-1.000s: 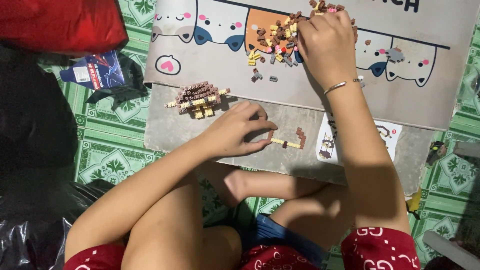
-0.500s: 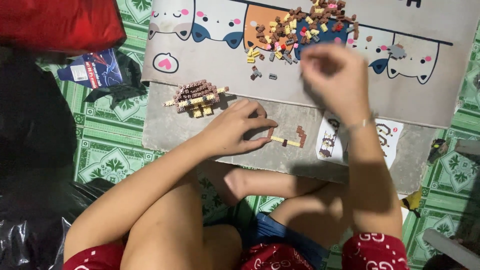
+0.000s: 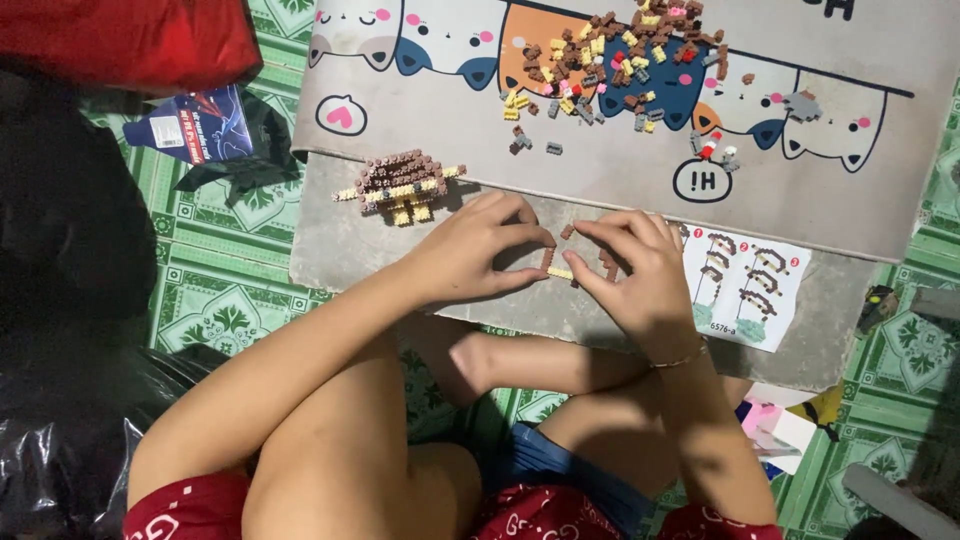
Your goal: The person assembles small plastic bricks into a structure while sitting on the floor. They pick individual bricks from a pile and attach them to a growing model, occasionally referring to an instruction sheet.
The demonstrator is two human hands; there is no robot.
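Where hands (image 3: 560, 255) meet, white leaflet (image 3: 745, 285) beside.

We have both forearms reaching forward over crossed bare legs. Our left hand (image 3: 470, 250) and right hand (image 3: 640, 270) sit close together, palms down, fingers curled, thumb and forefinger tips pinched and nearly meeting. Bracelet on the right wrist.

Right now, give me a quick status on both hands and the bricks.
Left hand and right hand both pinching the small brick piece on the mat. Built model left of them, loose pile beyond. Nothing blocking.
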